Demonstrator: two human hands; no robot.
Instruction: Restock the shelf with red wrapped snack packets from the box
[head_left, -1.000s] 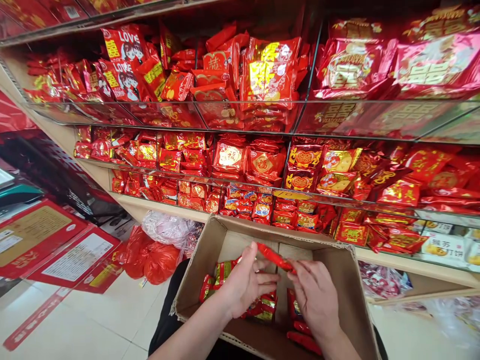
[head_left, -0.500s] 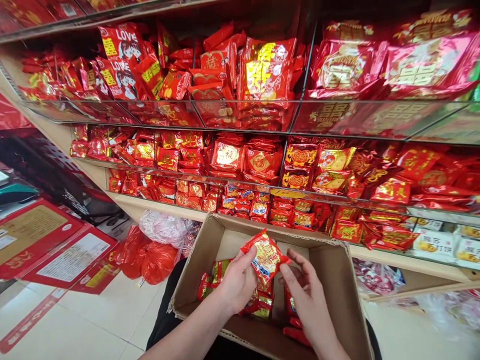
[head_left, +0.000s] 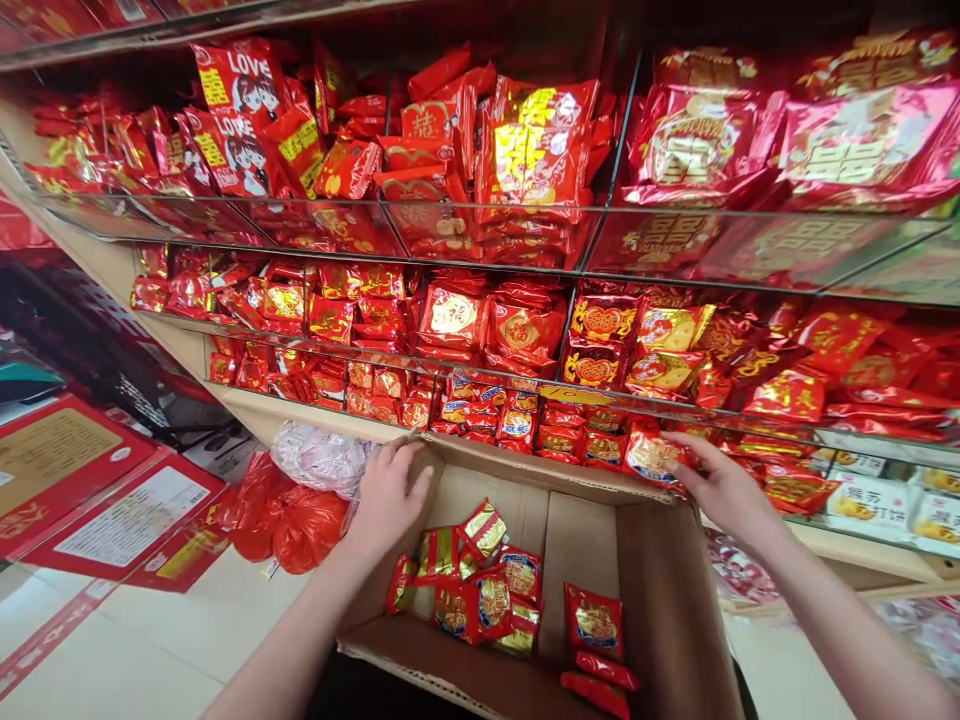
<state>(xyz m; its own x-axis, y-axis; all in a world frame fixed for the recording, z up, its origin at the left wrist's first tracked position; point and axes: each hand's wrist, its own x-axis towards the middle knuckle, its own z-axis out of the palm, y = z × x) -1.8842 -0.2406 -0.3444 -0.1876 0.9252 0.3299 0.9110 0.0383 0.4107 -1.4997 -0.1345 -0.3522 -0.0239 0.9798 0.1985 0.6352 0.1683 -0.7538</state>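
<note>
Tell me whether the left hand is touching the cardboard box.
Touching. The head view shows the left hand resting on the cardboard box at its far left corner, fingers lying over the rim with no gap showing.

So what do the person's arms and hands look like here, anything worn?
Both are bare: the left hand and right hand show no gloves, rings or watch, and both forearms are uncovered as far as the view reaches, with no sleeve in sight.

The cardboard box (head_left: pixel 660 590) is matt, brown, rough-edged corrugated paperboard. The snack packets (head_left: pixel 480 590) inside it are glossy red-and-gold foil. The shelf dividers (head_left: pixel 480 235) look like clear, shiny plastic; the red bags (head_left: pixel 300 515) at left are thin, crinkled plastic.
</note>
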